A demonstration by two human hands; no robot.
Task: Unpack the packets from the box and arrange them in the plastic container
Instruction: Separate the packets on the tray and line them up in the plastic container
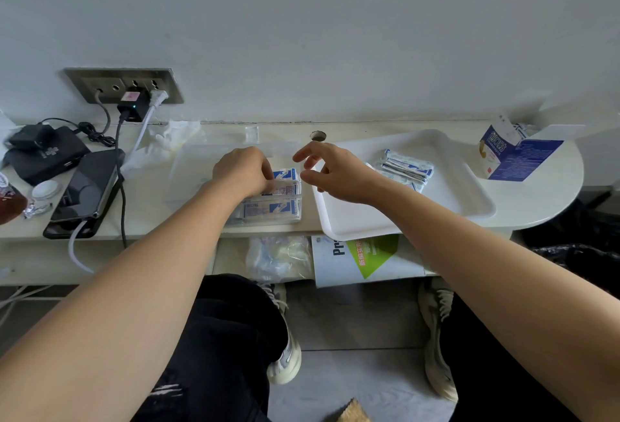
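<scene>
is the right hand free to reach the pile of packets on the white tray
Probably yes. The right hand hovers open and empty just beside the pile of packets, which lies uncovered on the white tray with nothing between them.

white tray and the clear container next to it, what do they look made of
White rectangular tray: likely smooth moulded plastic, from its rounded raised rim and soft sheen. Clear rectangular container: seemingly transparent rigid plastic, since blue-and-white packets show through its walls.

Pale wall (335,35), white desk (536,200), grey floor (362,321)
</scene>
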